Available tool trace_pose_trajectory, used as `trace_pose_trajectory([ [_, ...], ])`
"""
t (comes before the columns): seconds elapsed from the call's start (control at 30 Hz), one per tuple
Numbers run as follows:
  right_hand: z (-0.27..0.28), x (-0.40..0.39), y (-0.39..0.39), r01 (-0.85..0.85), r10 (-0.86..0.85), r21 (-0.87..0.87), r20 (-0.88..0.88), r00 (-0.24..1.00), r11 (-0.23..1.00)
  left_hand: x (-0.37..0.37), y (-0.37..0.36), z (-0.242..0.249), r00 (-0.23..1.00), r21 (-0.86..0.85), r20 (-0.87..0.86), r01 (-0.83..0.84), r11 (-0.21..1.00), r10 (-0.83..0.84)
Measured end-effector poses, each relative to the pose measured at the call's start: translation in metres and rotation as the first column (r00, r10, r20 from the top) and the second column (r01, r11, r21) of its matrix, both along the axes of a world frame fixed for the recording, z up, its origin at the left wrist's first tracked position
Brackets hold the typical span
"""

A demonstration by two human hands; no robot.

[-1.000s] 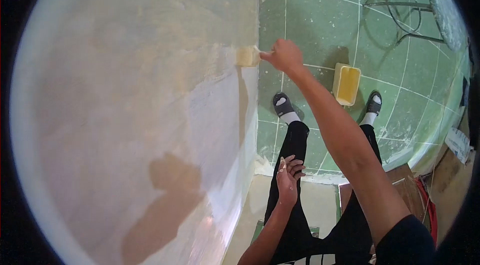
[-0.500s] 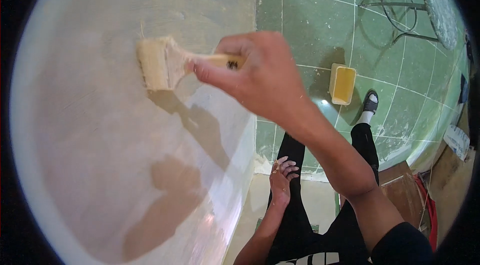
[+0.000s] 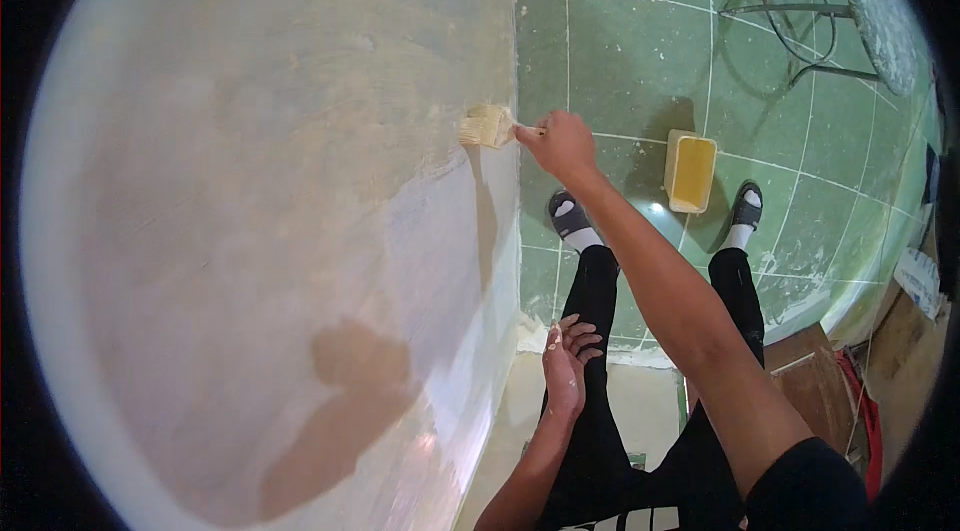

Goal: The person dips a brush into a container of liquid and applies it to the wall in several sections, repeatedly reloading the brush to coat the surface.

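Observation:
My right hand (image 3: pixel 562 146) is closed round the handle of a wide, pale-bristled brush (image 3: pixel 488 127). The bristles lie against the lower part of the wall (image 3: pixel 330 161), close to where it meets the floor. Around the brush the wall looks damp and yellowish, while a paler patch shows below it in the view. My left hand (image 3: pixel 570 361) rests by my thigh, its fingers apart and slightly curled, with pale specks on them and nothing held. A rectangular tub (image 3: pixel 692 171) of yellow liquid stands on the floor near my feet.
Green floor tiles (image 3: pixel 640 41) with white spots spread to the right of the wall. A round-topped metal stool (image 3: pixel 880 21) is at the upper right. Brown boards (image 3: pixel 812 391) and a red cloth (image 3: pixel 868 431) lie at the lower right.
My right hand and the brush have moved down the wall towards the floor, rightward in the view. My left foot now shows. The left hand has barely shifted.

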State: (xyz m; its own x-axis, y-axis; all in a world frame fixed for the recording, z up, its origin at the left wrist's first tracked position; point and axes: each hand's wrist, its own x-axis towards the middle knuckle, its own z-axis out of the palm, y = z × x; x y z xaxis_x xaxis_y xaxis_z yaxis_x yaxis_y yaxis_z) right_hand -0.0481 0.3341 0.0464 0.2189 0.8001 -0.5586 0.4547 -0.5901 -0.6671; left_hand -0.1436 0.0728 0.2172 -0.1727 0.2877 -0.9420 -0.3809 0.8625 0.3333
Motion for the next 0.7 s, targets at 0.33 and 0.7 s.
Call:
trace_pose_trajectory([
  [0.33, 0.196, 0.040, 0.053, 0.007, 0.131, 0.402, -0.316, 0.940, 0.916, 0.008, -0.004, -0.001, 0.996, 0.033, 0.064, -0.062, 0.998, 0.060],
  [0.7, 0.025, 0.002, 0.012, -0.060, 0.108, 0.139, -0.366, 0.924, 0.988, 0.017, 0.004, 0.009, 0.999, 0.020, 0.039, -0.022, 1.000, 0.022],
])
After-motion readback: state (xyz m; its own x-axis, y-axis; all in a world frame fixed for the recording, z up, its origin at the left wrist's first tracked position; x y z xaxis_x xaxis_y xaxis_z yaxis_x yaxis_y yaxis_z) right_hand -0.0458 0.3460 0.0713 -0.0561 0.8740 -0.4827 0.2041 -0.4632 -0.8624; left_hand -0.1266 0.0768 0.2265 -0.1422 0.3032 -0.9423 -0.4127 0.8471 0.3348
